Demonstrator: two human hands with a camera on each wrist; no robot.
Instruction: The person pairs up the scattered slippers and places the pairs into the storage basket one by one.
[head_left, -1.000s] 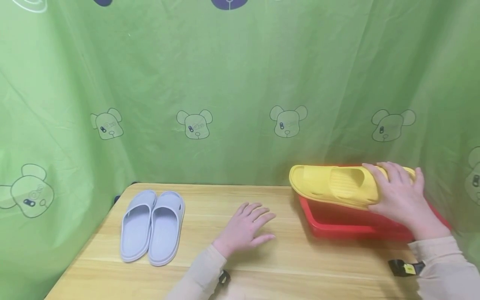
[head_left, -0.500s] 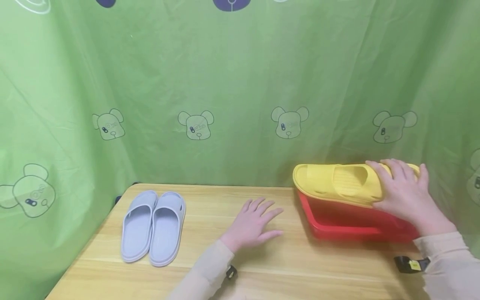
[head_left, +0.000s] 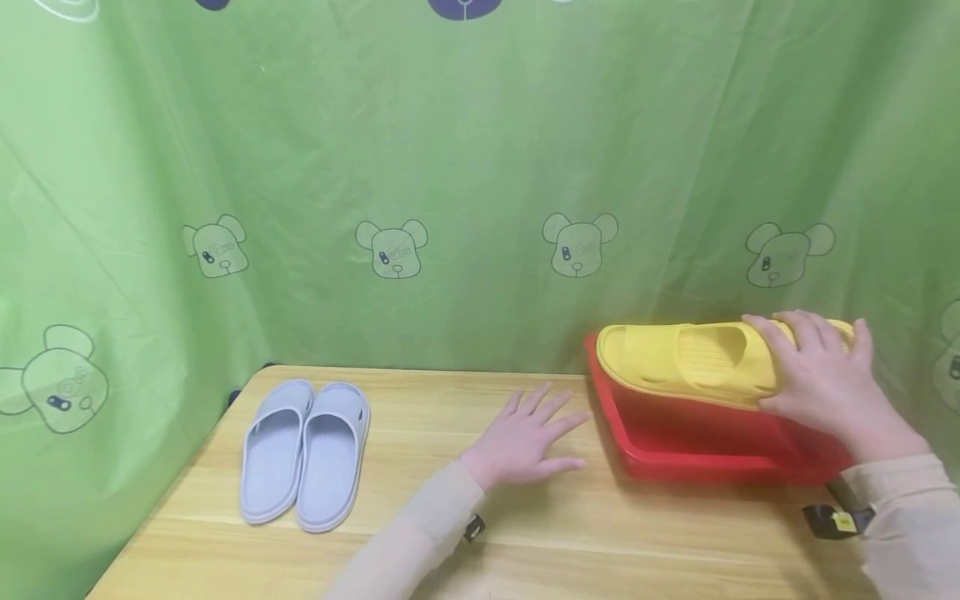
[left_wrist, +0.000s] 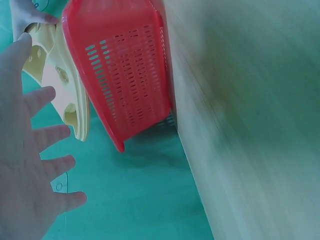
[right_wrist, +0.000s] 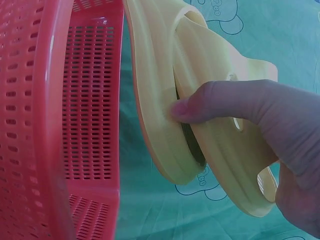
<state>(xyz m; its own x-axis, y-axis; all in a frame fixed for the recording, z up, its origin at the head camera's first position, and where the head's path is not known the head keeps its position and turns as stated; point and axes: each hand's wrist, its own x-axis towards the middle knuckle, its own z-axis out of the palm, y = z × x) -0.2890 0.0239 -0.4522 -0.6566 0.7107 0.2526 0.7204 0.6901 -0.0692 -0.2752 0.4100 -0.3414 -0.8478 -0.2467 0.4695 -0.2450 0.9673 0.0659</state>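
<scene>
My right hand (head_left: 828, 387) grips a pair of yellow slippers (head_left: 648, 358), one against the other, over the red basket (head_left: 697, 468). In the right wrist view its thumb lies across the sides of both yellow slippers (right_wrist: 155, 95); the other fingers are mostly hidden. In the head view the second slipper is hidden beneath the upper one. Left of the basket, my left hand (head_left: 521, 442) hovers above the table with fingers spread and holds nothing. The left wrist view has the basket's slotted wall (left_wrist: 125, 75) beyond those fingers.
A pair of pale grey slippers (head_left: 330, 467) lies side by side on the left of the wooden table (head_left: 420, 400). A green curtain (head_left: 480, 167) with printed bear heads hangs behind and at both sides. Black straps are around both wrists.
The right hand has carried the yellow slippers a little to the right and slightly back over the basket. The left hand has shifted rightward toward the basket. The grey slippers stay put.
</scene>
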